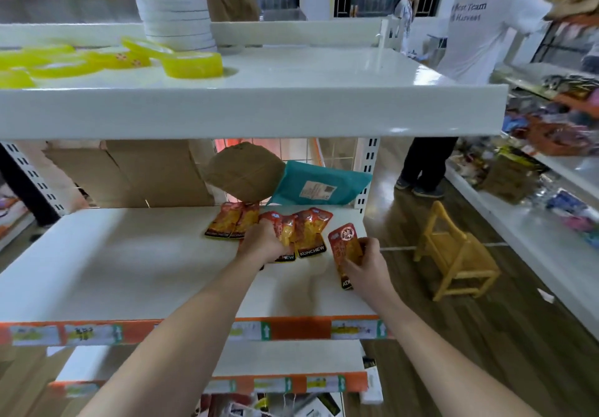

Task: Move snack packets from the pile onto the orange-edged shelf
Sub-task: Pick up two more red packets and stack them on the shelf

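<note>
Several snack packets (311,233) lay in a rough row at the far right of the orange-edged shelf (301,327), their long axes running near to far and their dark brand ends pointing at the near edge. The right hand (368,262) had its grip closed on one more, the end packet (342,248), thumb and fingers pinching its near half while the far half stood free, tilted a little leftward. It sat just right of the row, close to the shelf's right edge, and whether its underside touched the shelf could not be told. The left hand (264,243) was over the middle of the row, fingers curled round a crumpled packet (285,230), with two flatter packets (231,223) just to its left. The coming move probably turned on the gap between the end packet and its neighbour: the packet only needed lowering flat, long axis parallel to the others, and the right hand was plainly the nearer one for that. The pile itself could not be made out with any certainty
</note>
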Tool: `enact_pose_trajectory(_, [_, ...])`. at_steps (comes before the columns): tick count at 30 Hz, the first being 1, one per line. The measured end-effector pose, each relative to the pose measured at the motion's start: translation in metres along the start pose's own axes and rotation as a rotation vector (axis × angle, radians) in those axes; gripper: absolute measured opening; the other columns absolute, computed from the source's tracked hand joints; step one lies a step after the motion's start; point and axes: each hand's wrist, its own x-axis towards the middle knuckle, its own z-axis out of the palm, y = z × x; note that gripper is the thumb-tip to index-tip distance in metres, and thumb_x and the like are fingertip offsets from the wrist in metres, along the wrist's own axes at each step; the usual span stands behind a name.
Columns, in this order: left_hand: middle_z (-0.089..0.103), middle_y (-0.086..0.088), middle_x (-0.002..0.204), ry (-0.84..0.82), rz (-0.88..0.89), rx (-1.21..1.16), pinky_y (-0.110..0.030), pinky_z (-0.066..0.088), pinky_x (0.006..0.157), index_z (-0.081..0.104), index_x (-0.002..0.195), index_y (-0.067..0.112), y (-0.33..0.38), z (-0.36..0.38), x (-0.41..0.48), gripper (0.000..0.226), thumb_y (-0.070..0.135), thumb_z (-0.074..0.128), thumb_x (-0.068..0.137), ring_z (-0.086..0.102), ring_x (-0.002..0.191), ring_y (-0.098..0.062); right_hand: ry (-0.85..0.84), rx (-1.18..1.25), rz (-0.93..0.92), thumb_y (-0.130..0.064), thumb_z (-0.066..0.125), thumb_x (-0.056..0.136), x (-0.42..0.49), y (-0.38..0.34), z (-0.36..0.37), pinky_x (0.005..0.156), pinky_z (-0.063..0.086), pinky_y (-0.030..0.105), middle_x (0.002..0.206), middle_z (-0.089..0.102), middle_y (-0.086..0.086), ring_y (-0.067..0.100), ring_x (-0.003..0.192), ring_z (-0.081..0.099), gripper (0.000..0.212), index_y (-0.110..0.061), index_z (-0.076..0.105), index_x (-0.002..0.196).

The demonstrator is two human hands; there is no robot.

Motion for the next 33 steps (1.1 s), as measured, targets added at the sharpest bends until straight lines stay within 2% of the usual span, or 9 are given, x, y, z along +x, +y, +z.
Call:
enact_pose_trajectory(2, [0.063, -0.005, 0.119, -0.018, 0.039, -0.03, -0.039, 0.053, 0.092, 0.054, 0.125, 0.017, -0.007, -0.003, -0.004, 0.073, 0.039, 0.088, 0.065, 0.06, 0.107, -0.027, -0.008, -0.001, -0.021, -0.024, 0.07, 0.091, -0.002, -0.003, 0.0, 0.059, 0.056, 0.022, 0.099, 0.061, -0.011, 0.009, 0.086, 0.066, 0.035, -0.025, 0.046, 0.116])
enact_pose_trajectory(4, [0.062, -0.006, 0.116, -0.02, 0.078, -0.077, -0.04, 0.052, 0.092, 0.053, 0.123, 0.016, -0.011, -0.005, -0.015, 0.052, 0.027, 0.078, 0.079, 0.059, 0.104, -0.027, -0.025, -0.013, -0.023, -0.023, 0.069, 0.093, -0.004, -0.006, -0.001, 0.058, 0.052, 0.018, 0.098, 0.06, -0.013, 0.007, 0.085, 0.064, 0.032, -0.026, 0.047, 0.116])
enact_pose_trajectory(7, [0.06, 0.001, 0.104, -0.031, 0.173, -0.245, -0.032, 0.051, 0.078, 0.054, 0.117, 0.021, -0.014, -0.007, -0.039, 0.021, 0.021, 0.059, 0.097, 0.057, 0.092, -0.02, -0.032, 0.001, -0.018, -0.019, 0.066, 0.094, -0.006, -0.007, -0.002, 0.059, 0.051, 0.018, 0.097, 0.059, -0.014, 0.006, 0.084, 0.063, 0.031, -0.025, 0.046, 0.117])
enact_pose_trajectory(10, [0.06, 0.007, 0.108, -0.052, 0.167, -0.534, -0.023, 0.046, 0.065, 0.055, 0.113, 0.026, -0.022, -0.002, -0.06, 0.013, 0.025, 0.057, 0.1, 0.058, 0.095, -0.011, -0.041, 0.008, -0.02, -0.019, 0.063, 0.096, -0.01, -0.01, -0.001, 0.059, 0.05, 0.018, 0.099, 0.06, -0.012, 0.007, 0.085, 0.064, 0.03, -0.025, 0.044, 0.118])
enact_pose_trajectory(15, [0.071, 0.008, 0.116, -0.19, 0.159, -0.779, -0.038, 0.051, 0.1, 0.065, 0.118, 0.028, -0.042, 0.017, -0.077, 0.025, 0.027, 0.069, 0.094, 0.065, 0.109, -0.01, -0.064, 0.055, -0.021, -0.017, 0.062, 0.096, -0.017, -0.016, -0.001, 0.057, 0.051, 0.015, 0.105, 0.062, -0.009, 0.006, 0.089, 0.064, 0.03, -0.026, 0.047, 0.121])
enact_pose_trajectory(19, [0.07, 0.009, 0.119, -0.26, 0.171, -0.791, -0.045, 0.05, 0.104, 0.063, 0.119, 0.033, -0.049, 0.021, -0.076, 0.034, 0.037, 0.073, 0.088, 0.064, 0.114, -0.013, -0.041, 0.097, -0.023, -0.012, 0.067, 0.093, -0.024, -0.021, -0.001, 0.061, 0.05, 0.013, 0.103, 0.059, -0.014, 0.002, 0.091, 0.061, 0.036, -0.025, 0.047, 0.12])
enact_pose_trajectory(23, [0.067, 0.005, 0.126, -0.3, 0.213, -0.788, -0.049, 0.048, 0.105, 0.06, 0.12, 0.039, -0.053, 0.025, -0.07, 0.058, 0.057, 0.076, 0.068, 0.06, 0.122, -0.016, -0.025, 0.116, -0.029, -0.012, 0.076, 0.086, -0.033, -0.015, -0.002, 0.078, 0.056, 0.021, 0.113, 0.066, -0.009, 0.006, 0.104, 0.064, 0.045, -0.023, 0.051, 0.122])
enact_pose_trajectory(26, [0.065, 0.001, 0.128, -0.317, 0.252, -0.751, -0.049, 0.047, 0.106, 0.058, 0.12, 0.036, -0.052, 0.024, -0.071, 0.042, 0.034, 0.077, 0.083, 0.059, 0.122, -0.018, 0.001, 0.092, -0.022, -0.013, 0.074, 0.088, -0.042, -0.013, -0.002, 0.088, 0.057, 0.029, 0.117, 0.067, -0.003, 0.011, 0.106, 0.066, 0.046, -0.018, 0.052, 0.128])
enact_pose_trajectory(33, [0.071, 0.002, 0.12, -0.355, 0.268, -0.825, -0.045, 0.048, 0.105, 0.058, 0.13, 0.019, -0.035, 0.015, -0.079, 0.047, 0.013, 0.076, 0.087, 0.065, 0.114, -0.016, 0.067, 0.029, -0.033, -0.02, 0.076, 0.088, -0.062, -0.008, -0.018, 0.089, 0.059, 0.039, 0.114, 0.069, 0.003, 0.019, 0.104, 0.068, 0.038, -0.014, 0.054, 0.118])
